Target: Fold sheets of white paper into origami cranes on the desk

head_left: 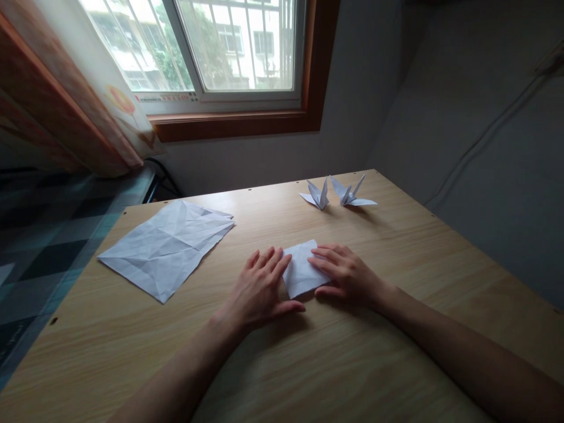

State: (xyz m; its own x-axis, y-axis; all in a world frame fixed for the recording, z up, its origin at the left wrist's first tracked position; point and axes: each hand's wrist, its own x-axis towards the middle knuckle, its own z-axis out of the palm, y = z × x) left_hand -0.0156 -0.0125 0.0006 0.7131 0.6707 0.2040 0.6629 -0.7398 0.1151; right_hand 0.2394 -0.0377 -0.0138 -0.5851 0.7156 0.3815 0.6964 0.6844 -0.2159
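A small folded white paper (301, 271) lies flat on the wooden table (308, 364) between my hands. My left hand (258, 289) rests palm down on the paper's left edge, fingers stretched out flat. My right hand (345, 274) lies on the paper's right part, fingers extended and pressing it down. Neither hand grips anything.
A larger creased white sheet (167, 247) lies unfolded at the table's left. Two folded paper cranes (319, 195) (351, 194) stand near the far edge. A window (211, 47) and curtain (79, 100) are behind; a checkered cloth (44, 235) lies left of the table.
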